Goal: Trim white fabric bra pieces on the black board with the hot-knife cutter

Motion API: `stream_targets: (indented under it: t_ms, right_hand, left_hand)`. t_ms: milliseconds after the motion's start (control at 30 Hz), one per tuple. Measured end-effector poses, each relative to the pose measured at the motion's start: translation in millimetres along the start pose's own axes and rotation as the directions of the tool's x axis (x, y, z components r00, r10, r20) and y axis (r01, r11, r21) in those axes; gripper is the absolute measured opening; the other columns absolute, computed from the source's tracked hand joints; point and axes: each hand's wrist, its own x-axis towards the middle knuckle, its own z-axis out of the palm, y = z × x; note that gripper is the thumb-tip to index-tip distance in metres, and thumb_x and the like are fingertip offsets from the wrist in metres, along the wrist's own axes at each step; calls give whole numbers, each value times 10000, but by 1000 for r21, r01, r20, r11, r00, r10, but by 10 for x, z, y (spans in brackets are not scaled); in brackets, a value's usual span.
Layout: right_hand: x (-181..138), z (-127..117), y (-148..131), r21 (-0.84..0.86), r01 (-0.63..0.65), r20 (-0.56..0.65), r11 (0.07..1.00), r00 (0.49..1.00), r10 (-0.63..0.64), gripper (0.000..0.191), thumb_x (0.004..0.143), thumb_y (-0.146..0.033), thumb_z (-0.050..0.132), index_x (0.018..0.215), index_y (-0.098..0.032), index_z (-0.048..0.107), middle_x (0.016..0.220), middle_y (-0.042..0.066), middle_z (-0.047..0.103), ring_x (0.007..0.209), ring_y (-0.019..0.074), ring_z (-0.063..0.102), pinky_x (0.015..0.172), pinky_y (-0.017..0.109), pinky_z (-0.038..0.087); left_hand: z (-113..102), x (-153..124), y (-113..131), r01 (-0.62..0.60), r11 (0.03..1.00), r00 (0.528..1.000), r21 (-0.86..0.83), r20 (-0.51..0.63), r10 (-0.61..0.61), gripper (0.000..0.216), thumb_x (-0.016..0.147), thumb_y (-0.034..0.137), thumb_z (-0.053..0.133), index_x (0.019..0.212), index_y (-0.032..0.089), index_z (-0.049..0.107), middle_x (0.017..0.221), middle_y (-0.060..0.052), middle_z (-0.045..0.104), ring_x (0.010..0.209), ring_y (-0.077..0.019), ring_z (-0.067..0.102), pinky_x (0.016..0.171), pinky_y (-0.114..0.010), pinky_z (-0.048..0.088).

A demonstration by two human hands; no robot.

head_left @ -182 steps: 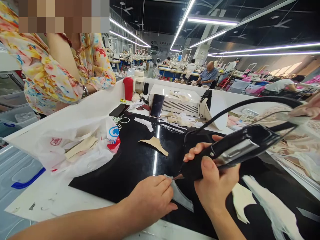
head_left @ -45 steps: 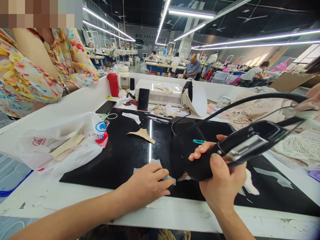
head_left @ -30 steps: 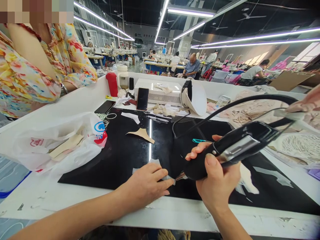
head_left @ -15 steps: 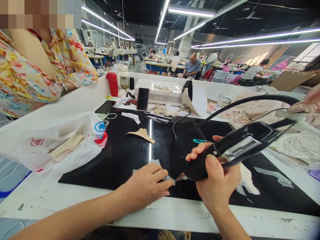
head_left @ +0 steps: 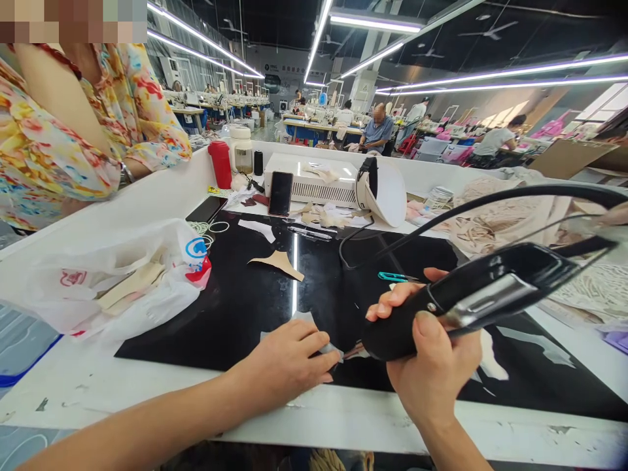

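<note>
My left hand [head_left: 289, 353] lies low over the black mat [head_left: 235, 307], its bent fingers pressing down a small translucent grey piece [head_left: 304, 317]. Most of that piece is hidden under the palm and fingers. My right hand [head_left: 432, 360] is wrapped round a black corded hand tool [head_left: 471, 297] with a long silver lever on its side. The tool tilts down to the left, and its thin metal tip [head_left: 354, 351] meets the piece's edge beside my left fingertips; whether it touches cannot be made out. Just behind my right hand are teal-handled snips [head_left: 392, 277].
A tan cutout [head_left: 279, 263] lies ahead on the mat. A plastic bag of scraps [head_left: 122, 281] sits left. Behind stand a phone [head_left: 280, 194], a white box [head_left: 314, 176] and a red cup [head_left: 220, 165]. The tool's cord [head_left: 490, 196] arches right. A person in a floral shirt [head_left: 53, 131] leans at left.
My right hand and the tool body have shifted slightly right, showing more of the snips. A hand at the right edge has mostly left view. My left hand stays put.
</note>
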Motion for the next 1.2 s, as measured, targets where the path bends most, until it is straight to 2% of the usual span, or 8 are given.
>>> stream_targets:
  t_ms: [133,400,533,667,767,867,1033,1200]
  right_hand:
    - [-32,-11,10,-40,-38,23,999,999,39,395,850,-322,744,1207,-270,583,842,-20,633,650,146,613,596,337,577]
    - [-44,-40,24,-40,-31,20,999,999,32,378,866,-294,730,1213,-270,581,852,-20,631,661,145,612,606,339,566]
    - [-52,-47,28,-71,-35,23,997,999,36,354,892,-278,712,1218,-279,575,858,-22,631,661,143,617,630,349,556]
    - [-33,-57,30,-91,-37,17,995,999,39,384,865,-315,741,1210,-275,577,858,-19,636,662,149,615,628,355,557]
    - [-14,-63,17,-103,-48,-1,994,999,48,416,826,-325,772,1196,-273,589,846,-18,640,669,158,616,620,353,562]
    - [4,-53,-18,-90,-57,-37,994,998,54,433,776,-337,801,1161,-264,618,813,-21,645,653,160,611,592,337,564]
    - [39,12,-111,-88,-84,-90,993,993,76,429,697,-311,814,1091,-258,654,752,-24,642,624,176,598,549,344,570]
    - [49,175,-143,-65,-126,-134,990,984,116,416,670,-301,786,1067,-272,665,740,-21,626,635,189,571,520,338,554]
  left_hand:
    - [17,-5,3,6,1000,1000,-13,-9,-6,282,989,358,603,1218,193,612,1091,-55,632,994,-207,582,896,-349,508]
    - [10,-3,2,-2,1000,1000,-9,-23,2,280,987,349,609,1218,190,618,1087,-59,645,1001,-213,591,917,-351,512]
    - [-20,-31,-1,21,996,1000,-88,-16,-22,272,994,327,596,1233,200,621,1138,-61,660,1046,-221,609,956,-365,523]
    - [-163,-124,-94,116,965,992,-236,-22,-125,262,1020,261,540,1264,201,615,1241,-71,650,1162,-209,603,1064,-391,491]
    - [-334,-245,-220,259,919,965,-297,50,-256,303,1000,255,587,1296,197,606,1214,-75,653,1152,-197,609,1022,-365,521]
    - [-462,-405,-309,339,890,941,-307,87,-328,326,959,251,655,1279,195,625,1187,-70,657,1119,-197,619,979,-348,539]
    - [-475,-635,-296,361,868,929,-341,47,-367,288,917,241,708,1201,206,677,1173,-62,671,1107,-187,627,973,-329,538]
    - [-405,-726,-274,365,857,921,-365,6,-390,161,948,217,664,1102,187,701,1157,-59,684,1097,-176,629,991,-330,525]
